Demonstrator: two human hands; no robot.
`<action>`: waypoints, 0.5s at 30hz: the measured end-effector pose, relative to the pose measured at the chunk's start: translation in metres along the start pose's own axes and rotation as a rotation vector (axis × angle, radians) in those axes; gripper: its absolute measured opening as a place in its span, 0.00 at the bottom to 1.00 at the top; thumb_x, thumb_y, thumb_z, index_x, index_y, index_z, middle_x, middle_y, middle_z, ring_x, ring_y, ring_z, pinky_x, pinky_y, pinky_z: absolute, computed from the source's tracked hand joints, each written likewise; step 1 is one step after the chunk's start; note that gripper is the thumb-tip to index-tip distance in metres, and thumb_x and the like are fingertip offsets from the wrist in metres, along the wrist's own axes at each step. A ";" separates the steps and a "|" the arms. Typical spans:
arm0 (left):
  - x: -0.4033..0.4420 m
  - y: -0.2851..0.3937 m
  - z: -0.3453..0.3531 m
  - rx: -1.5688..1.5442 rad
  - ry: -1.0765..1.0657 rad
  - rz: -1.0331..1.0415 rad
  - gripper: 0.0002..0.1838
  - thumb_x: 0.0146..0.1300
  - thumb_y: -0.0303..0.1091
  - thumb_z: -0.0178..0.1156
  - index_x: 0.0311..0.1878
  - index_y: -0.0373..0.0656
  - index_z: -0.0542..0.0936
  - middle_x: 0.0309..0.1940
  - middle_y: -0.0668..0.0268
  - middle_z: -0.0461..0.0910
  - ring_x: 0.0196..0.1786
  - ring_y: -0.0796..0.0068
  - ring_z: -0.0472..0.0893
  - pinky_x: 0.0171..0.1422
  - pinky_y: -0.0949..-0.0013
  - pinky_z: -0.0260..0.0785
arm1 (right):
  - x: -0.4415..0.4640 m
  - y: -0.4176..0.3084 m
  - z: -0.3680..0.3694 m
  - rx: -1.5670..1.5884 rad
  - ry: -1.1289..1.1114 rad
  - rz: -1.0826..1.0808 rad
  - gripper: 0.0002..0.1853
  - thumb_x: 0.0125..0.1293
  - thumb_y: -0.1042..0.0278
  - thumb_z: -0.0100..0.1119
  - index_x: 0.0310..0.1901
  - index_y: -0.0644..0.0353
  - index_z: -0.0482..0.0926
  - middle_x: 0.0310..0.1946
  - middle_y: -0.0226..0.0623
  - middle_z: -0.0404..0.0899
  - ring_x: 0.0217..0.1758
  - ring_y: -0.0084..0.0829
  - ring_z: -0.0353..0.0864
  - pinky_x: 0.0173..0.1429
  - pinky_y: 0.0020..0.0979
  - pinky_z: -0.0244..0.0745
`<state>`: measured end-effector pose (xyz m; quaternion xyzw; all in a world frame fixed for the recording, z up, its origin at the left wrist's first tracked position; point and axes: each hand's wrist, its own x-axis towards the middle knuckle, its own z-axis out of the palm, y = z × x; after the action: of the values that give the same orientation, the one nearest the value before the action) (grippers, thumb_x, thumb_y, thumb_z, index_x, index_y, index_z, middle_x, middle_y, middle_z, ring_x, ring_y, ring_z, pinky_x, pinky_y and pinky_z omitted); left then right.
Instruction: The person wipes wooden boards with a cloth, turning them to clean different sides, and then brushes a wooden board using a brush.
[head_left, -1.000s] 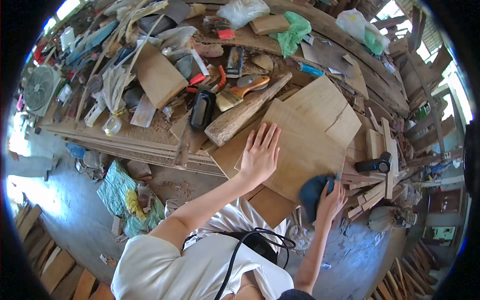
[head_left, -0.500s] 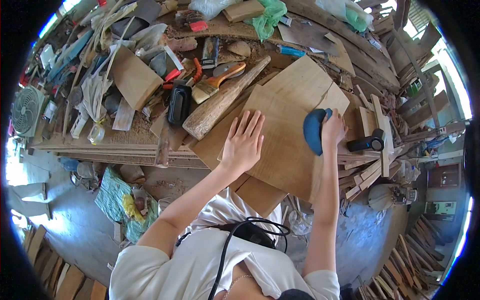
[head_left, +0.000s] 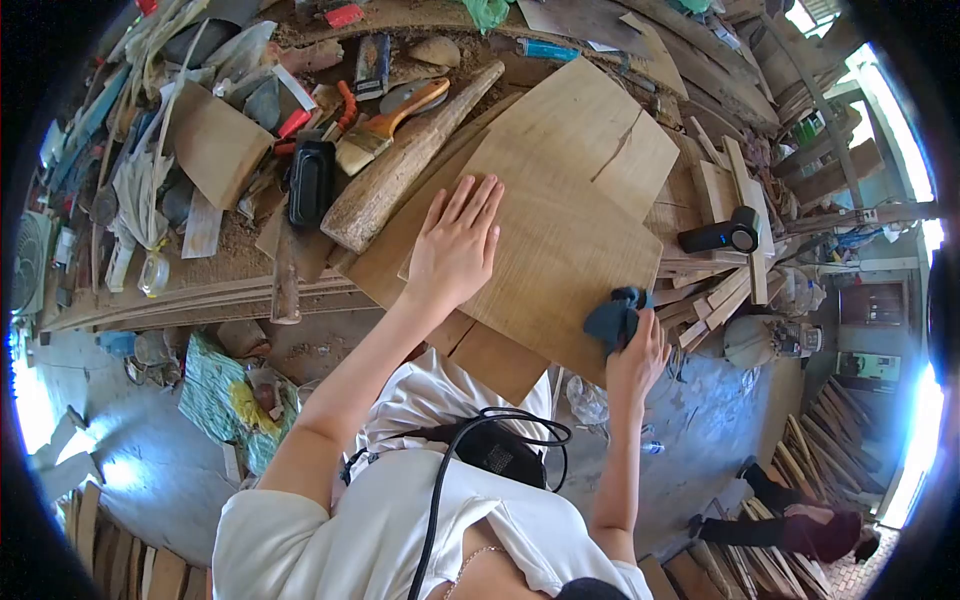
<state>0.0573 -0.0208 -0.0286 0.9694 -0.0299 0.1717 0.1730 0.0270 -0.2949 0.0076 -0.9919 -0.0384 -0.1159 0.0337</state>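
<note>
A wide, smooth wooden board (head_left: 550,255) lies across the bench before me, overlapping another pale board (head_left: 565,115) that has a dark crack. My left hand (head_left: 452,240) rests flat on the left part of the front board, fingers stretched out. At the board's near right corner, my right hand (head_left: 636,362) is closed on a crumpled blue cloth (head_left: 606,322) that touches the surface. Left of the boards lie a rough tapered piece of wood (head_left: 410,165), a paintbrush (head_left: 385,128) with an orange-brown handle, and a black open case (head_left: 312,182).
A black cylindrical device (head_left: 720,233) sits right of the boards, near loose wood strips (head_left: 725,300). Tools, scraps and sawdust cover the bench's left side. A green sack (head_left: 205,385) is on the floor. Another person (head_left: 800,530) walks at lower right.
My right hand has drawn the blue cloth toward me along the board's right side, and the cloth now looks more crumpled. My left hand stays flat on the board. The view has shifted.
</note>
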 end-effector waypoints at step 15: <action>-0.007 0.014 0.011 0.146 0.069 -0.093 0.28 0.70 0.40 0.43 0.72 0.44 0.60 0.72 0.64 0.59 0.73 0.59 0.60 0.74 0.51 0.51 | 0.140 0.000 0.058 -0.098 0.225 -0.052 0.13 0.62 0.70 0.53 0.48 0.52 0.72 0.40 0.39 0.79 0.48 0.42 0.79 0.50 0.45 0.68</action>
<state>0.0529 -0.0377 -0.0359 0.9733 0.0339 0.1985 0.1106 0.1762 -0.2810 -0.0157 -0.9718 -0.0543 -0.2289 -0.0136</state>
